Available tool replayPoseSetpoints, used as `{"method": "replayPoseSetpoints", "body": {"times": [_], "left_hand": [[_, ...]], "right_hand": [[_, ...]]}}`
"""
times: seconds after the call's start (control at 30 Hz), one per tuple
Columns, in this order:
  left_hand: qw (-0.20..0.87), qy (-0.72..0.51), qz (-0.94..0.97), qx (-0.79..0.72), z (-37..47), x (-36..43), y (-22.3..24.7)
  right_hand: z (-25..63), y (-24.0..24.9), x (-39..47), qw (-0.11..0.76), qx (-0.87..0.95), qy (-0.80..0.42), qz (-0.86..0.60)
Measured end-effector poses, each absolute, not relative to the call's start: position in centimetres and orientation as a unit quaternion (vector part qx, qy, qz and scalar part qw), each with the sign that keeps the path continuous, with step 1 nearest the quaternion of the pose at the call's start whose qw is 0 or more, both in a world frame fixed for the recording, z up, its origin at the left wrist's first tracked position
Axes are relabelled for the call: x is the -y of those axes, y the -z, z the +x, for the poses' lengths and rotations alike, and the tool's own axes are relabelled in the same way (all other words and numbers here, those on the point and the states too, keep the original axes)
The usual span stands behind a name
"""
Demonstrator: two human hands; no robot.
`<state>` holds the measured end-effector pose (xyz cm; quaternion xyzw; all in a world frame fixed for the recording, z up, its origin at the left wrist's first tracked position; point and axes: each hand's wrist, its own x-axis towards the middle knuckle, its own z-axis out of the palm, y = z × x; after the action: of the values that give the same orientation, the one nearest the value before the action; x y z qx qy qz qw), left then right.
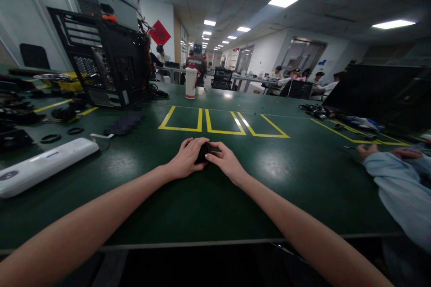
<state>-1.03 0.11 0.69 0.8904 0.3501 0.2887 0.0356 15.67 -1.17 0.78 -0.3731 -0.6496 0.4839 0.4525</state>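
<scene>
A small black object [202,154] is between my hands at the middle of the green table [215,206]; its kind cannot be made out. My left hand [188,158] wraps round its left side and top, hiding much of it. From the right, my right hand [225,159] grips its edge between thumb and forefinger. Just beyond my hands, yellow tape marks [225,132] outline several areas on the tabletop.
At left lie a long white device [50,161], black rings [50,138] and a black computer case [111,63]. A white cup [190,82] stands behind the tape. On the right, a co-worker's sleeve [397,184] reaches over the table near cables [318,110].
</scene>
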Motion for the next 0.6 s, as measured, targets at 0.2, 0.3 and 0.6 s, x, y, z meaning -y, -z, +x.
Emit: {"method": "replayPoseSetpoints", "body": {"times": [0.2, 0.3, 0.6], "left_hand": [[0.036, -0.286, 0.891, -0.35, -1.04, -0.06, -0.78], [0.038, -0.29, 0.89, -0.349, -1.03, -0.04, -0.82], [0.037, -0.292, 0.89, -0.348, -1.03, -0.07, -0.71]], "right_hand": [[15.59, -0.73, 1.47, 0.473, 0.651, -0.475, -0.356], [15.56, -0.61, 1.28, 0.483, 0.652, -0.461, -0.358], [15.81, -0.78, 1.14, 0.451, 0.637, -0.506, -0.368]]}}
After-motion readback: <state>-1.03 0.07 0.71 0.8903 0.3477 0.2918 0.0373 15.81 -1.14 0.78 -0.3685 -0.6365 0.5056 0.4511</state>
